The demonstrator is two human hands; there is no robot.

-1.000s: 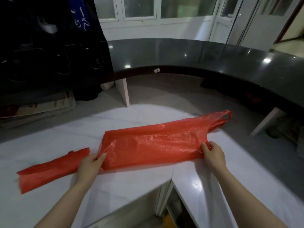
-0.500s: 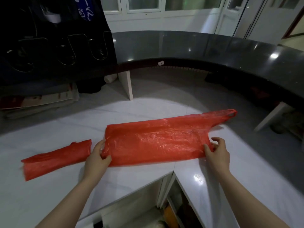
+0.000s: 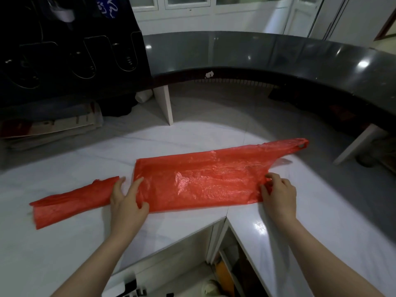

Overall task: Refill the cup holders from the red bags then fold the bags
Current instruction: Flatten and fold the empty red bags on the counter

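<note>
A large red plastic bag [image 3: 199, 181] lies flat across the white counter [image 3: 70, 243], its handle loop pointing to the far right. My left hand [image 3: 127, 200] pinches the bag's left bottom edge, thumb on top of the plastic. My right hand [image 3: 278, 194] grips the right end where the body narrows into the handles, fingers curled on the plastic. A second red bag [image 3: 70, 202], folded into a narrow strip, lies on the counter to the left, just beside my left hand. The black cup holders [image 3: 70, 50] stand at the back left.
A dark curved raised counter [image 3: 267, 54] wraps around the back and right. A stack of flat cardboard [image 3: 49, 127] lies under the cup holders. An open gap below the counter corner [image 3: 222, 266] shows stored items.
Both hands have shifted slightly along the large bag's ends, and the bag lies flatter and a bit farther from the folded strip. The view has tilted upward a little.
</note>
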